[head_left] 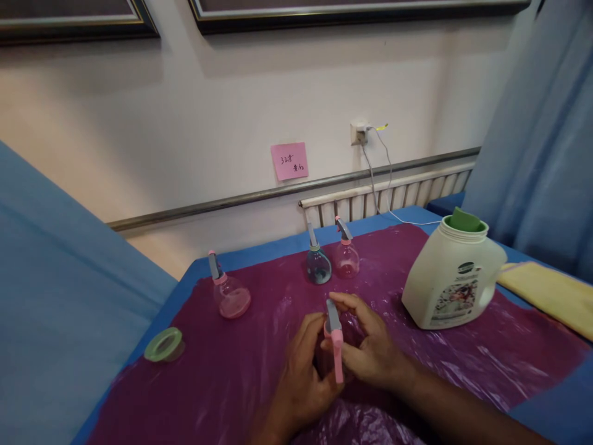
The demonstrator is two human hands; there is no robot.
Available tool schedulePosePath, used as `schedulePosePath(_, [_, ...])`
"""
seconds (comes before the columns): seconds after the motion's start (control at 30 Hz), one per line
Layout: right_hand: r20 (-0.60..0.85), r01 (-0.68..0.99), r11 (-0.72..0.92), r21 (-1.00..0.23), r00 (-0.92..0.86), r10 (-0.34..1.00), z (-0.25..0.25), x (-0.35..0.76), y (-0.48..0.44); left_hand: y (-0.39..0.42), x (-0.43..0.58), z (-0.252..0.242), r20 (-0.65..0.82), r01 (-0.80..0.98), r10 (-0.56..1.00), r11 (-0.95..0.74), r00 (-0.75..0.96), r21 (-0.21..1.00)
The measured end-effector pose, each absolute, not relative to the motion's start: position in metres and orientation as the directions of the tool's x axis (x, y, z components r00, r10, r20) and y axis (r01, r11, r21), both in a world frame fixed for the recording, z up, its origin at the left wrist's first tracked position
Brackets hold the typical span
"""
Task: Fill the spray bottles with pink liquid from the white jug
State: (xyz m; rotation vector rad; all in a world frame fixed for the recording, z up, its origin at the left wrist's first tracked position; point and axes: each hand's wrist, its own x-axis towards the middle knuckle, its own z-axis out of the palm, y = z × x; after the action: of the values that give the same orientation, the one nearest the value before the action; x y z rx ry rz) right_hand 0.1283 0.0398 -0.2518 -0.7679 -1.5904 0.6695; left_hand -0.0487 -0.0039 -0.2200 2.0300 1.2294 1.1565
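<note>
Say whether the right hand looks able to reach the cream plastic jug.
Probably yes: only purple plastic sheeting separates the hand from the jug, though that hand holds a pink-grey spray bottle.

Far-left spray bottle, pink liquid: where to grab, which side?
Pinch its pink collar, just above the rounded body, coming from the near right, probably with the left hand once off the spray bottle it's on. The neck narrows there; the body bulges. That side looks unobstructed, while a green round item lies to the near left.
</note>
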Motion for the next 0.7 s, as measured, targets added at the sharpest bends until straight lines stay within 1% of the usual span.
schedulePosePath(0.1, [0.578,0.047,0.586,-0.809,-0.119,0.807,-0.252,0.128,0.039,-0.004,-0.047,-0.216,0.393,0.43,0.885,-0.465,0.249,0.774])
schedulePosePath(0.2, [0.578,-0.028,0.585,-0.81,-0.202,0.791,-0.251,0.131,0.037,-0.004,-0.048,-0.214,0.373,0.425,0.894,-0.447,0.249,0.787])
schedulePosePath(0.3, [0.589,-0.025,0.606,-0.795,-0.265,0.763,-0.251,0.133,0.037,-0.004,-0.05,-0.217,0.364,0.44,0.898,-0.438,0.245,0.784])
schedulePosePath(0.37, [0.597,0.03,0.62,-0.784,-0.232,0.768,-0.253,0.132,0.038,-0.005,-0.052,-0.22,0.377,0.448,0.892,-0.451,0.248,0.772])
schedulePosePath(0.43, [0.617,0.084,0.634,-0.769,-0.163,0.77,-0.256,0.129,0.041,-0.004,-0.053,-0.222,0.382,0.45,0.89,-0.456,0.25,0.767])
schedulePosePath(0.5, [0.643,0.106,0.652,-0.751,-0.108,0.759,-0.259,0.126,0.043,-0.004,-0.053,-0.221,0.357,0.447,0.9,-0.434,0.249,0.782])
schedulePosePath(0.6, [0.691,0.072,0.695,-0.715,-0.078,0.719,-0.255,0.124,0.043,-0.004,-0.051,-0.217,0.314,0.434,0.916,-0.396,0.25,0.809])
schedulePosePath(0.7, [0.747,0.043,0.751,-0.659,-0.081,0.66,-0.238,0.132,0.039,-0.004,-0.051,-0.216,0.301,0.432,0.921,-0.384,0.248,0.816])
